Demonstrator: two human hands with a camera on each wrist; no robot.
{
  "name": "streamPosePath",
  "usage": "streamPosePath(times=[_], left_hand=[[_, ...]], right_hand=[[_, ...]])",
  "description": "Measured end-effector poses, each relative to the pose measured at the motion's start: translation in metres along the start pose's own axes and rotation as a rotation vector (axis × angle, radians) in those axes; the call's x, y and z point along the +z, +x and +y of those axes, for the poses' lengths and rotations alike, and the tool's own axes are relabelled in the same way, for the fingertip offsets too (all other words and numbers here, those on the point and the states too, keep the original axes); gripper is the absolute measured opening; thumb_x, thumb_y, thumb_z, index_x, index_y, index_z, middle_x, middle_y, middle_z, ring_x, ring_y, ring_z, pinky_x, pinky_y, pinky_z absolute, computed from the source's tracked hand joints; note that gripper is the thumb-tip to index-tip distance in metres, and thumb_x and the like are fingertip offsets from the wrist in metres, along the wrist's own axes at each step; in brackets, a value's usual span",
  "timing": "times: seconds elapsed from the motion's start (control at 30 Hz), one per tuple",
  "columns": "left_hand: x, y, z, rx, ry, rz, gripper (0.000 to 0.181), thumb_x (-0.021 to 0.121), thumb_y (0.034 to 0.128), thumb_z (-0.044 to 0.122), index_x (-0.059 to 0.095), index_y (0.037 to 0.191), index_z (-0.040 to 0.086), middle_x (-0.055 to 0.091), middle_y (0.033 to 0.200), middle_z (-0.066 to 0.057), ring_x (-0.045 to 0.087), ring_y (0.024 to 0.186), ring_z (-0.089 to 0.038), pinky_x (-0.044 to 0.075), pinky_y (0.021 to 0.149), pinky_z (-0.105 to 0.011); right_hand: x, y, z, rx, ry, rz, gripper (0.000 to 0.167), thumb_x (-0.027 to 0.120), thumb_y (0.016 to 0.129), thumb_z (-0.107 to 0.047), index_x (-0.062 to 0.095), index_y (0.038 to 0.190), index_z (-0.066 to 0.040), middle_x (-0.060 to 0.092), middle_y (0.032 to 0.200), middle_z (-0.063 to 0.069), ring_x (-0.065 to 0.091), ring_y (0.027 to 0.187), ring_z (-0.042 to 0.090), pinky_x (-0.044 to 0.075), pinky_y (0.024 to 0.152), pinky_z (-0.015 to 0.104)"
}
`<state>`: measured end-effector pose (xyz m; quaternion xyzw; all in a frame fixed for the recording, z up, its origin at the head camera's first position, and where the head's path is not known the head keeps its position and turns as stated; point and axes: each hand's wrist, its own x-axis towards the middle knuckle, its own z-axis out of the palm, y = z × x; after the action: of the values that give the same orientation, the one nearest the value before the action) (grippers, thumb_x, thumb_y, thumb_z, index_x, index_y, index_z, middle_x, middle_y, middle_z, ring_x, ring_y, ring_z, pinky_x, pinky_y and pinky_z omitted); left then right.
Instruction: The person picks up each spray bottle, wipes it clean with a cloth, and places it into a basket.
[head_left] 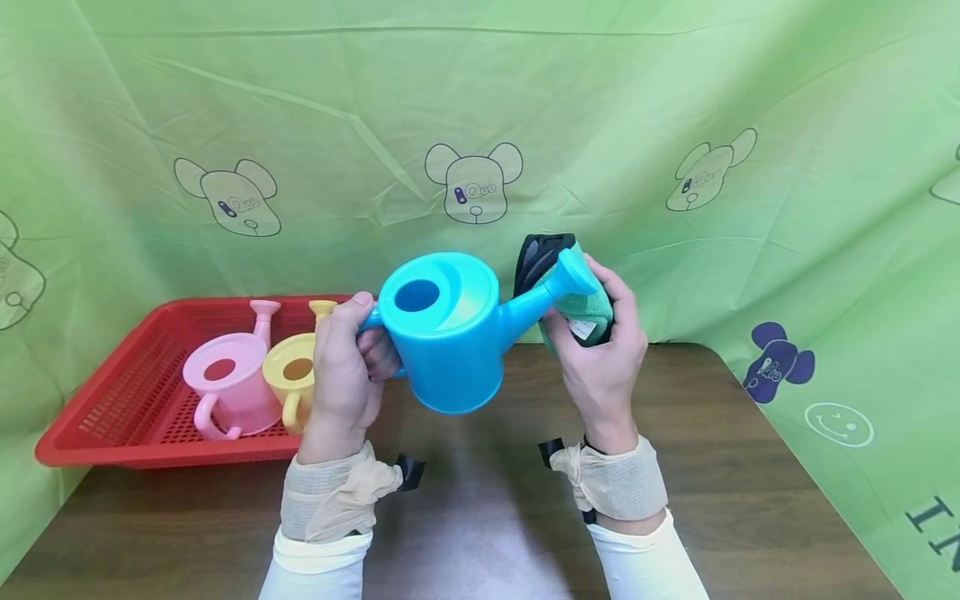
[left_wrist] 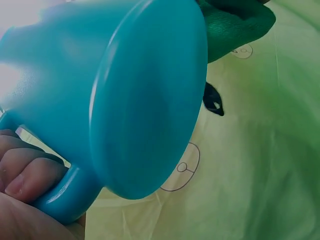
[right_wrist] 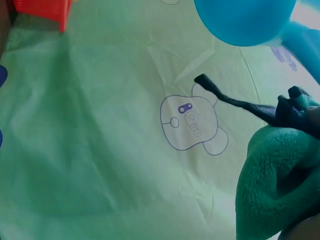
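A blue watering can (head_left: 453, 358) hangs above the table, its spout pointing right and up. My left hand (head_left: 345, 367) grips its handle, the fingers curled round the loop; the left wrist view shows the can's base (left_wrist: 150, 105) and the handle (left_wrist: 75, 195). In my right hand (head_left: 607, 358) is a folded green cloth (head_left: 592, 312) with black edging, held behind and around the spout's flared head (head_left: 576, 273). In the right wrist view the plush cloth (right_wrist: 270, 175) bunches up, and a black strap (right_wrist: 235, 102) sticks out from it.
A red plastic basket (head_left: 97, 417) stands at the table's left, holding a pink watering can (head_left: 251, 404) and a yellow watering can (head_left: 281, 379) partly hidden by my left hand. Behind the wooden table (head_left: 712, 492) hangs a green curtain (head_left: 600, 100) with printed bear heads.
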<state>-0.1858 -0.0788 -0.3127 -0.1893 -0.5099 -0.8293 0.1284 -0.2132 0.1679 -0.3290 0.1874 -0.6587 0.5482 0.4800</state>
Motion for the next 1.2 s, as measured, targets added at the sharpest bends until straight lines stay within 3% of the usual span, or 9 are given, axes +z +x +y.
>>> streamPosePath(times=[0.2,0.37,0.53,0.7,0.83,1.03,1.2], left_hand=[[0.0014,0.0,-0.0014,-0.012,0.006,-0.02,0.051,0.039,0.1078,0.028,0.033,0.059,0.015,0.036,0.049,0.007,0.026,0.042,-0.013,0.013,0.045,-0.033],[0.0007,-0.0003,-0.0017,-0.014,0.002,-0.012,0.054,0.042,0.1096,0.031,0.033,0.059,0.015,0.036,0.049,0.007,0.028,0.041,-0.012,0.014,0.044,-0.031],[0.0014,-0.0002,-0.0023,-0.015,-0.005,-0.005,0.054,0.043,0.1099,0.033,0.036,0.059,0.016,0.038,0.049,0.007,0.032,0.041,-0.01,0.018,0.044,-0.028],[0.002,0.0002,-0.0024,-0.019,-0.016,0.008,0.053,0.042,0.1097,0.033,0.036,0.06,0.018,0.038,0.049,0.008,0.032,0.041,-0.009,0.017,0.044,-0.028],[0.0021,0.0003,-0.0018,-0.023,-0.023,0.025,0.052,0.042,0.1096,0.033,0.037,0.06,0.019,0.039,0.049,0.008,0.033,0.041,-0.008,0.018,0.044,-0.026],[0.0032,0.0,-0.0008,-0.026,-0.043,0.056,0.052,0.043,0.1092,0.034,0.037,0.059,0.02,0.038,0.049,0.009,0.031,0.041,-0.007,0.017,0.044,-0.025],[0.0035,-0.0003,0.0001,-0.034,-0.048,0.084,0.052,0.042,0.1092,0.033,0.038,0.059,0.02,0.038,0.049,0.009,0.032,0.041,-0.007,0.019,0.044,-0.023]], right_hand=[[0.0013,-0.0006,0.0008,-0.031,0.072,-0.026,0.054,0.078,0.083,0.006,0.067,0.136,-0.002,0.072,0.134,0.01,0.067,0.125,0.022,0.05,0.11,0.034],[0.0014,-0.0016,0.0011,-0.044,0.125,-0.038,0.052,0.076,0.083,0.007,0.065,0.133,0.004,0.073,0.131,0.003,0.068,0.123,0.022,0.05,0.109,0.035],[0.0007,-0.0039,0.0014,-0.05,0.106,-0.056,0.05,0.076,0.081,0.006,0.064,0.129,0.009,0.073,0.124,-0.01,0.068,0.114,0.015,0.052,0.104,0.031],[0.0012,-0.0062,0.0015,-0.055,0.091,-0.077,0.044,0.076,0.08,0.007,0.064,0.123,0.011,0.071,0.119,-0.014,0.066,0.107,0.012,0.052,0.099,0.027],[0.0022,-0.0065,0.0028,-0.082,0.086,-0.102,0.041,0.076,0.081,0.004,0.065,0.12,0.011,0.071,0.119,-0.009,0.065,0.105,0.012,0.052,0.098,0.027],[0.0034,-0.0065,0.0045,-0.156,0.043,-0.131,0.046,0.077,0.083,-0.003,0.066,0.126,0.007,0.074,0.128,0.014,0.068,0.112,0.014,0.052,0.101,0.029],[0.0051,-0.0075,0.0055,-0.202,0.006,-0.144,0.041,0.075,0.084,-0.006,0.067,0.122,0.007,0.073,0.118,0.022,0.066,0.104,0.017,0.051,0.096,0.026]])
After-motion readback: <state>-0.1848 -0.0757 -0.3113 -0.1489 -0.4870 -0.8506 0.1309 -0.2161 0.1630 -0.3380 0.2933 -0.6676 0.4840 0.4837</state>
